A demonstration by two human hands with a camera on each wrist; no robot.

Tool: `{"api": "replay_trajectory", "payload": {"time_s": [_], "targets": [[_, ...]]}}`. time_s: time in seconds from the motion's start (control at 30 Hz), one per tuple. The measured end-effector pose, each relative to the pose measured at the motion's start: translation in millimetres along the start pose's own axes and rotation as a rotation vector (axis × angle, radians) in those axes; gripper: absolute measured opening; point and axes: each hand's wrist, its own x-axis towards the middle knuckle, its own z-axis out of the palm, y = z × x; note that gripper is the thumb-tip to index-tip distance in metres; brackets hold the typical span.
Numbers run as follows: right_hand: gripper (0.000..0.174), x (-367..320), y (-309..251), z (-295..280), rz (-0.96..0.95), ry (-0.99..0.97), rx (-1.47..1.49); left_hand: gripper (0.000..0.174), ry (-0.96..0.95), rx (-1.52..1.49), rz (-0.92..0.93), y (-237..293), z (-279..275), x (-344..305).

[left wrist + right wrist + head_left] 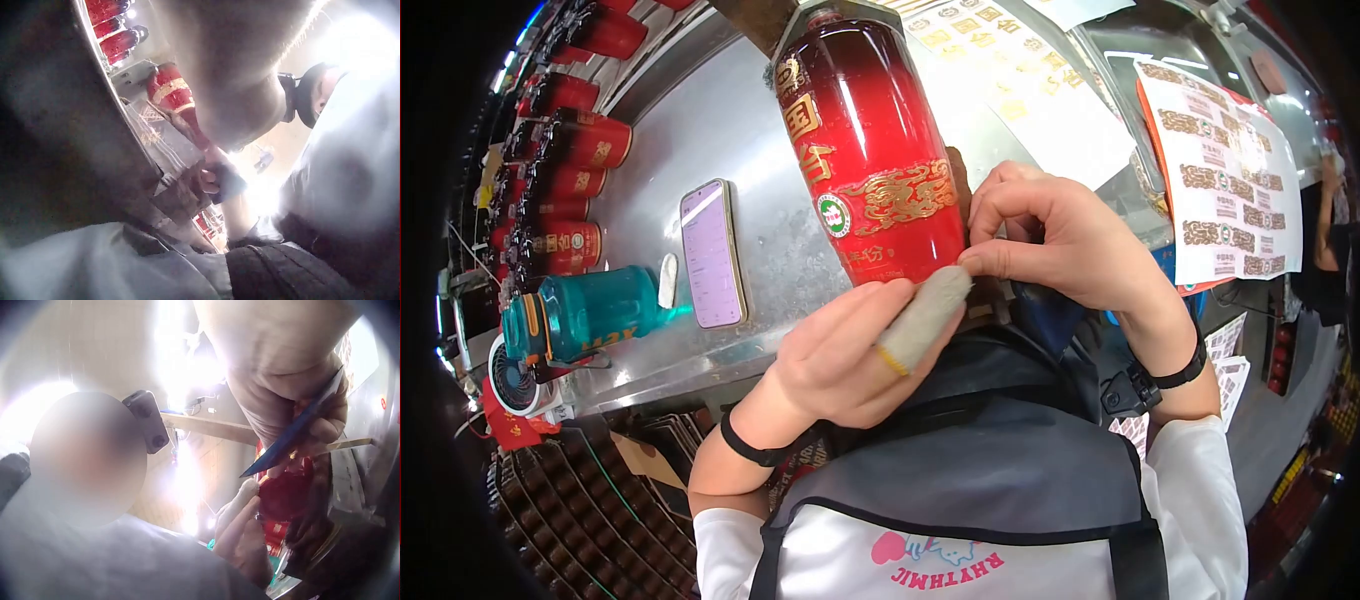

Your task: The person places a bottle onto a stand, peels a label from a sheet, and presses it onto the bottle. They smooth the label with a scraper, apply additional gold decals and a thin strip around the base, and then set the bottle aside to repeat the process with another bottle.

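Note:
A large red bottle (870, 130) with gold characters, a gold ornamental band and a round green-and-white emblem lies across the bench, base toward the body. My left hand (840, 350) rests extended fingers at its base. A pale cloth cover (930, 315) sheathes that hand's thumb. Beside the base's right edge, my right hand (1050, 235) has thumb and forefinger pinched together, the other fingers curled. In the right wrist view a thin, flat blue piece with a pointed end (290, 437) lies across the right fingers; I cannot tell its kind. The left wrist view is mostly dark and blurred.
Left of the bottle are a phone (712, 250), a teal water bottle (600, 312) and a white fan (515, 380). More red bottles (565, 190) line the far left. Gold label sheets (1040, 90) lie behind, and a printed sticker sheet (1225, 180) at right.

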Motion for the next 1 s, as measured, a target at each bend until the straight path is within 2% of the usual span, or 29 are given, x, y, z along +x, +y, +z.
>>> {"api": "replay_trajectory", "payload": {"time_s": [0.07,0.23,0.33,0.43,0.5,0.53,0.6,0.63,0.77,0.87,1.0], "targets": [[0.025,-1,1,0,-0.015,0.01,0.008,0.029,-0.022,0.021,0.001,3,5,3],[0.027,-2,4,2,-0.066,0.032,-0.043,0.024,-0.067,-0.009,-0.066,-1,-17,0],[0.027,-1,4,1,-0.02,0.007,-0.01,0.026,-0.09,0.035,-0.106,1,-22,-2],[0.027,-1,3,1,-0.014,0.001,-0.012,0.027,-0.078,0.06,-0.044,0,-11,5],[0.026,-3,3,2,-0.024,0.011,0.005,0.036,-0.051,0.112,-0.169,-1,1,12],[0.026,-4,3,2,-0.033,0.023,0.025,0.036,-0.049,0.111,-0.167,-4,2,16],[0.025,-8,-2,0,-0.036,0.037,0.023,0.062,-0.106,0.15,-0.367,-9,3,25],[0.024,-10,-5,0,-0.041,0.047,0.022,0.074,-0.1,0.114,-0.355,-11,4,20],[0.023,-17,-12,-3,-0.003,0.052,0.085,0.082,-0.082,0.074,-0.427,-11,0,11],[0.023,-17,-13,-3,0.008,0.059,0.08,0.078,0.018,-0.004,-0.474,-11,6,2],[0.022,-14,-11,-2,-0.003,0.056,0.052,0.082,0.01,-0.019,-0.517,-8,6,-3]]}}
